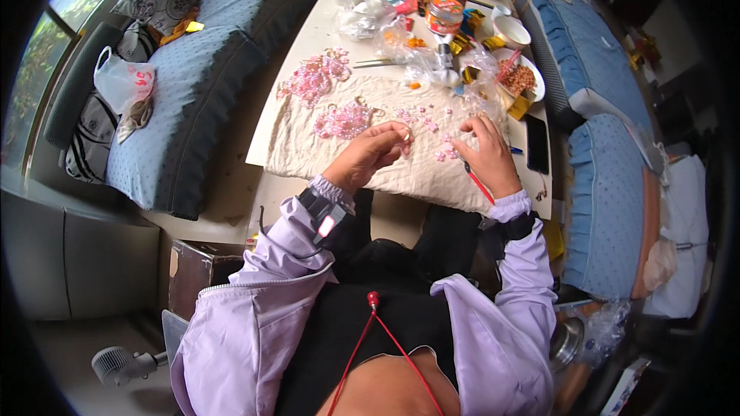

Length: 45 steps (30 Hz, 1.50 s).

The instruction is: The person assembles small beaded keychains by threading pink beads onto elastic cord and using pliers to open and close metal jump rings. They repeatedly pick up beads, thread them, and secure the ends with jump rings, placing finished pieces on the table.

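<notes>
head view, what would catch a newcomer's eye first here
Pink beads lie in heaps on the cream cloth across the table's near end. Just before them, the left hand pinches something small, while the right hand rests on the cloth with a red tool. Beyond is a clutter of plastic bags.

My own attire, itemised: lilac jacket with elastic gathered cuffs just behind both hands; black wrist device with a small lit panel behind the left hand; black top; red cord with red bead at chest.
</notes>
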### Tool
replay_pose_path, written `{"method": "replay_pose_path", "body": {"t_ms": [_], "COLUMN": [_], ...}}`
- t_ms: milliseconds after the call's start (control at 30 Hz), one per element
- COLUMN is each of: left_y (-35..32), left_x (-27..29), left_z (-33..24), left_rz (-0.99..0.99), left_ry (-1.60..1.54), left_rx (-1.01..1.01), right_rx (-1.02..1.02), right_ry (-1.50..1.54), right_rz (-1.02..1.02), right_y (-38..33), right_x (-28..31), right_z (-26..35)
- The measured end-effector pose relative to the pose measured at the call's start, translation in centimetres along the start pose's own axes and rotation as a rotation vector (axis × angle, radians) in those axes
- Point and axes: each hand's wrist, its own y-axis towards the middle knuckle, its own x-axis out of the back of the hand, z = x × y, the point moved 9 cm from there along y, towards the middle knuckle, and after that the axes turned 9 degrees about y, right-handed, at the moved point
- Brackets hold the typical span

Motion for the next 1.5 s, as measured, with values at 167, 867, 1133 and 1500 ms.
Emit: {"method": "replay_pose_path", "body": {"t_ms": [167,867,1133,1500], "left_y": [-0.1,-2.3,-3.0,-3.8], "left_x": [0.5,-0.8,-2.2,-2.6], "left_z": [1.7,0.0,-0.7,-1.4], "left_rz": [0.037,0.026,0.001,-0.023], "left_ry": [-0.052,0.079,0.142,0.14], "left_rx": [0.025,-0.105,-0.132,-0.166], "right_rx": [-0.211,-0.075,0.344,0.374], "right_ry": [-0.279,0.297,-0.012,-0.011], "right_rz": [0.179,-0.023,0.079,0.096], "right_y": [-5.4,-4.6,-2.6,-2.9], "right_x": [-1.0,1.3,0.9,0.8], "right_z": [-7.9,-2.1,8.1,8.5]}}
